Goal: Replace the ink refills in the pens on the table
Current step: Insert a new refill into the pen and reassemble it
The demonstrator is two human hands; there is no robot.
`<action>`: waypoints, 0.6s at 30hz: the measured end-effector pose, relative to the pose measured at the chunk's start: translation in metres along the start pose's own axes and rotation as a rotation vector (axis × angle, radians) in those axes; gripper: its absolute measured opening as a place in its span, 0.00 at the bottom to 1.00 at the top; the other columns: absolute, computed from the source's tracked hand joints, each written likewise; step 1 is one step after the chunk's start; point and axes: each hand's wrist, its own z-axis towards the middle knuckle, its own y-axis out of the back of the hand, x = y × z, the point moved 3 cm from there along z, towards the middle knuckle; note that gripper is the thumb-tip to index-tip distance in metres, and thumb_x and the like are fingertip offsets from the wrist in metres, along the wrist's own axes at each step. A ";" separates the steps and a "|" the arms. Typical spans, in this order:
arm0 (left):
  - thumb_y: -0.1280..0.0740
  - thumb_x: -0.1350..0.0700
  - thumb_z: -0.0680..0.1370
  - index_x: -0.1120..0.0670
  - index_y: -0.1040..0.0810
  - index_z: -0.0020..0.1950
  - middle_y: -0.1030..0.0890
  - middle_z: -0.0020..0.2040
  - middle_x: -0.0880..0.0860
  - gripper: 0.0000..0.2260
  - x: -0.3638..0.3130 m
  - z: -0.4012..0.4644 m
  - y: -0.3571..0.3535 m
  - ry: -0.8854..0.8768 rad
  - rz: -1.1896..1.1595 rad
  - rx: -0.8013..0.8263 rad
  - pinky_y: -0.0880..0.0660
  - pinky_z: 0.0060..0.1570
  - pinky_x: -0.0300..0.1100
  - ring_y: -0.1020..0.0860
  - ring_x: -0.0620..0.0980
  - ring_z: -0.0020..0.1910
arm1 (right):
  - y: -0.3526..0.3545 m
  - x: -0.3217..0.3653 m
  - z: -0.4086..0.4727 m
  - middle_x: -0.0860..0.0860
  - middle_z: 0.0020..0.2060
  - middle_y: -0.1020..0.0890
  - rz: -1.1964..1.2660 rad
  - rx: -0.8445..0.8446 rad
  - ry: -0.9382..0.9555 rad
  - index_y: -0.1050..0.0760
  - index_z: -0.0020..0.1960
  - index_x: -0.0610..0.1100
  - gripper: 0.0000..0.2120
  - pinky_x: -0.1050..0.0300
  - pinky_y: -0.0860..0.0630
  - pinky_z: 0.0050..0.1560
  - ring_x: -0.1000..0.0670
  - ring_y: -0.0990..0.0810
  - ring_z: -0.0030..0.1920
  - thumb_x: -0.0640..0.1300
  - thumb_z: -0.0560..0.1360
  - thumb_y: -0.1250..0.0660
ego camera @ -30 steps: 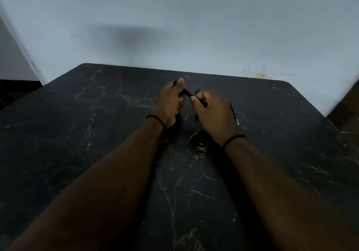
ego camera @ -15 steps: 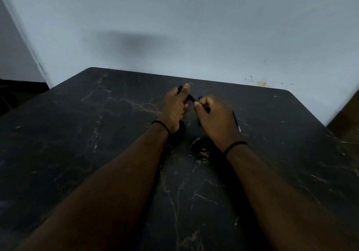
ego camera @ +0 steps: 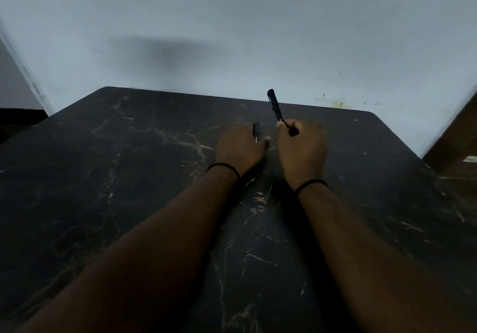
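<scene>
My right hand (ego camera: pixel 302 149) grips the lower end of a black pen barrel (ego camera: pixel 274 105), which points up and slightly left over the table's far edge. Just to its left, my left hand (ego camera: pixel 238 149) pinches a short black pen piece (ego camera: pixel 256 131) with a small metal tip pointing down. The two parts are apart, with a narrow gap between my hands. Both hands hover low over the black marble table (ego camera: pixel 129 178). Whether a refill sits inside either part is hidden.
A pale wall stands right behind the table's far edge. At the right edge, beside the table corner, is brown wooden furniture (ego camera: pixel 454 141). The floor drops away dark at the far left.
The pen that both hands held together has come apart. My right hand swung the long barrel upright, and my left hand kept the short tip piece. The thin pen lying right of my right hand is out of sight.
</scene>
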 end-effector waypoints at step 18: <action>0.36 0.49 0.76 0.54 0.22 0.46 0.18 0.50 0.56 0.09 0.043 -0.002 0.031 0.299 0.048 -0.046 0.31 0.42 0.43 0.20 0.58 0.49 | -0.032 0.027 -0.017 0.45 0.47 0.16 -0.455 0.378 0.012 0.18 0.49 0.43 0.16 0.56 0.28 0.43 0.43 0.18 0.49 0.53 0.80 0.39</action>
